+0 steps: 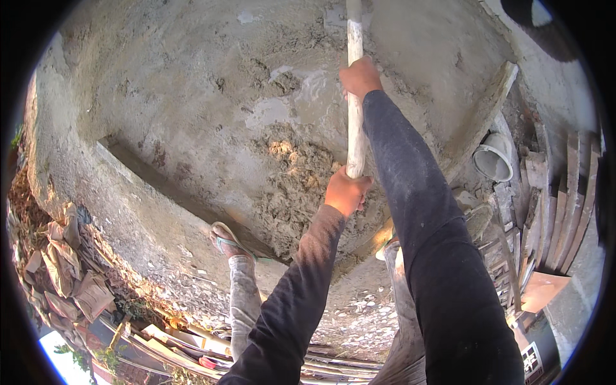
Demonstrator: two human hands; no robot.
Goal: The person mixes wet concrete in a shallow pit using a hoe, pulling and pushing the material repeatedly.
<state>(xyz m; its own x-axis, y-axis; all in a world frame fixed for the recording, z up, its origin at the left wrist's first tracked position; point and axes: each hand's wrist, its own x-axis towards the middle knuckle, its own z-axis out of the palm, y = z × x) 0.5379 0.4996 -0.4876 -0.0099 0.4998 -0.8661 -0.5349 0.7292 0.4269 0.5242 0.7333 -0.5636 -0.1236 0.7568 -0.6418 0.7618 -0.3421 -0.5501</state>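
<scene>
Both of my hands are wrapped round a long pale wooden pole point(355, 131), which looks like a tool's handle. My right hand point(361, 77) grips it farther up, and my left hand point(346, 191) closes round its near end. The pole runs away from me past the upper edge, so whatever is at its far end is hidden. Under and beside it lies wet grey mortar point(289, 192), lumpy near my left hand, with a sandy brown patch. Shallow puddles point(273, 110) shine farther off.
Low boards border the mortar at left point(151, 173) and right point(487, 112). My sandalled left foot point(228, 244) stands at the near edge. A bucket point(493, 162) lies tipped at right, near stacked curved planks point(568, 205). Crumpled paper sacks point(93, 294) lie at left.
</scene>
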